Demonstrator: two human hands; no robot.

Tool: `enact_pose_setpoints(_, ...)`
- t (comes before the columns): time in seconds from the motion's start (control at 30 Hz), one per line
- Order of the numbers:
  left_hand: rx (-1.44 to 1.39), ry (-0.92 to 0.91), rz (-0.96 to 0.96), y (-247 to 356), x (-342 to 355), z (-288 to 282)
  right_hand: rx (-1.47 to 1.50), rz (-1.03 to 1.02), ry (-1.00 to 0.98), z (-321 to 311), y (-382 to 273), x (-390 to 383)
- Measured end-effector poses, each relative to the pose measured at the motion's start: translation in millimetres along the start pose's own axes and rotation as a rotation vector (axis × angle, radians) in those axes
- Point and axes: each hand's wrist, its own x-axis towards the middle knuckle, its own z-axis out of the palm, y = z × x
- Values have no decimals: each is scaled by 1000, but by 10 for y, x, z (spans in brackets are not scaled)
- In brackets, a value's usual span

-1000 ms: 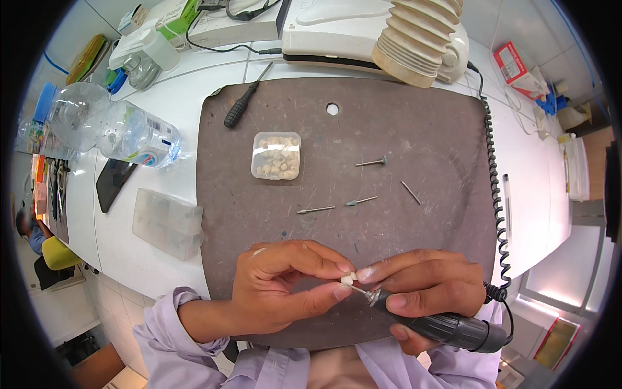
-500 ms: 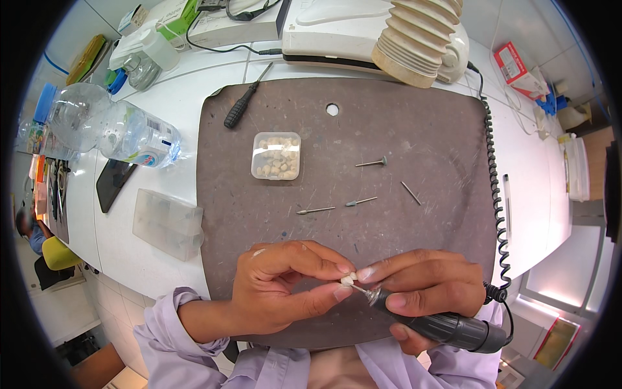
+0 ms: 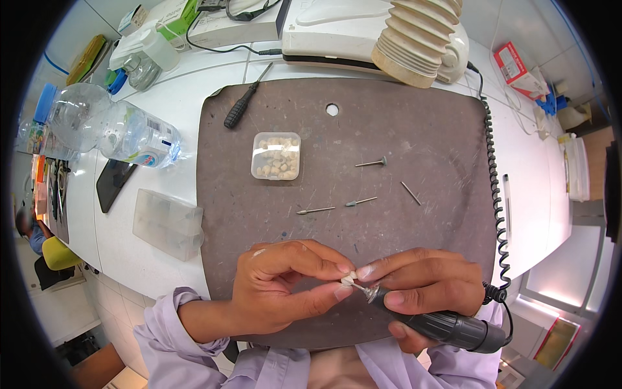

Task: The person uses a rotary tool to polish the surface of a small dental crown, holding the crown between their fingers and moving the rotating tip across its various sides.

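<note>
My left hand (image 3: 285, 280) pinches a small cream-white dental crown (image 3: 348, 279) between thumb and fingertips. In my right hand (image 3: 431, 280) lies a black rotary handpiece (image 3: 447, 329), gripped along its body and pointing left. The handpiece's thin bur (image 3: 360, 288) reaches the crown; whether it touches is too small to tell. My right index fingertip rests right beside the crown. Beyond the hands, several loose burs lie on the brown mat (image 3: 389, 129), among them a wheel-tipped one (image 3: 371, 162) and a cone-tipped one (image 3: 361, 201). A clear box (image 3: 276, 156) of cream tooth-like pieces sits farther back.
A black screwdriver (image 3: 241, 109) lies at the mat's far left. Left of the mat are a plastic bottle (image 3: 120, 123), a phone (image 3: 115, 184) and a translucent case (image 3: 167, 223). A ribbed hose (image 3: 418, 42) hangs at the back; a coiled cord (image 3: 495, 194) runs down the right.
Almost nothing differs. The handpiece and my right fingers have shifted very slightly, while the left hand keeps its pinch on the crown.
</note>
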Motion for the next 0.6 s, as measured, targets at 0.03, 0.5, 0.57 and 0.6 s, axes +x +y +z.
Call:
enact_pose_setpoints(0.03, 8, -3, 2, 1, 1, 0, 3, 5, 2, 0, -3, 0)
enact_pose_setpoints(0.5, 17, -3, -3, -5, 0, -2, -16, 14, -6, 0, -15, 2)
enact_pose_setpoints(0.57, 22, -5, -1, -7, 6, -2, -20, 10, -6, -4, -13, 1)
enact_pose_setpoints(0.6, 31, -10, 0, -4, 9, -7, -19, 13, -1, -1, -13, 0)
